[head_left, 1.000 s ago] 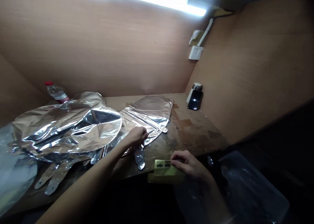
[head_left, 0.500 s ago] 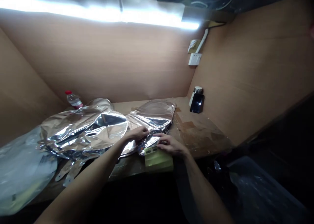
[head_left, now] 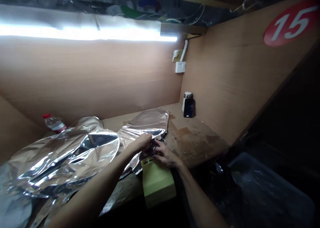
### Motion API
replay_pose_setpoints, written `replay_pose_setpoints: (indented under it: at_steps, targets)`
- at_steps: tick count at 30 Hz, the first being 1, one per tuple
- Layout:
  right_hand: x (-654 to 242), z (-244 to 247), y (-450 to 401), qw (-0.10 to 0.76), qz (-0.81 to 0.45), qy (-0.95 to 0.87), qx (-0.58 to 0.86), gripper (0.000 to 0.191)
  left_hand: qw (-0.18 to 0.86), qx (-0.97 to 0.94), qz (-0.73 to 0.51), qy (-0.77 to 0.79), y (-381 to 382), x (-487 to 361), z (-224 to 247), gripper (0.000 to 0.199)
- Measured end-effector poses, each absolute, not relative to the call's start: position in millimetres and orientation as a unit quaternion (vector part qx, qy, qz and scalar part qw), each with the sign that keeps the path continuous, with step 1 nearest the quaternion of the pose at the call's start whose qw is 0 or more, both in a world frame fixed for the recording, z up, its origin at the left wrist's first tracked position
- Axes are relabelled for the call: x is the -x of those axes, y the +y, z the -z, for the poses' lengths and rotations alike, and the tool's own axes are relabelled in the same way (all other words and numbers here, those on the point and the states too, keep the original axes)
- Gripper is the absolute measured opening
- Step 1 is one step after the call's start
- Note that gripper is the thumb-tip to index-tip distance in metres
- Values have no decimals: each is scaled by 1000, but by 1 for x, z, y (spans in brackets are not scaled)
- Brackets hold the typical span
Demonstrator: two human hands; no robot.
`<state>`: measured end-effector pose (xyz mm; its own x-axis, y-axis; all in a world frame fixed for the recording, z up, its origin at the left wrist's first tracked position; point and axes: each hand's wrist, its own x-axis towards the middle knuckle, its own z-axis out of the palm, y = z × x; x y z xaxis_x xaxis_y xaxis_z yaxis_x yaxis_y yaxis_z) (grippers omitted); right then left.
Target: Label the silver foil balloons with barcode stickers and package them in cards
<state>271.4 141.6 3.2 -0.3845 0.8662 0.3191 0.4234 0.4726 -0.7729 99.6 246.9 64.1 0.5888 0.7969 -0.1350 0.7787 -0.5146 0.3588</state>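
Gathering seemed underway; left hand (head_left: 144, 142) clenched the foil balloon (head_left: 150, 119); right hand (head_left: 165, 156) pinched a yellow sheet (head_left: 158, 179), fingers together; steadiness seemed needed next.

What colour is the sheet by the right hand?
The sheet is yellow with dark marks; the head view shows it best.

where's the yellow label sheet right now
In the head view, the yellow label sheet is just below centre, at the fingers of the right hand, hanging past the front edge of the table.
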Motion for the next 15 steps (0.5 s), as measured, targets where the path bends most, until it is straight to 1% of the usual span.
replay_pose_setpoints:
  at_steps: [2,5,9,12,15]
  targets:
    - [-271,-4,140,370,-301,-776,413,2,192,-862,-27,468,252,-96,-65,32]
    - [-269,-5,136,377,-297,-779,404,2,210,-842,-58,493,259,-83,-68,42]
    - [-266,-7,130,415,-292,-762,403,3,310,-823,-75,470,262,-68,-68,53]
    - [-265,-11,130,443,-263,-752,411,4,373,-801,-97,457,260,-63,-65,52]
    - [-266,-19,136,419,-208,-779,416,3,404,-777,-132,464,258,-61,-60,52]
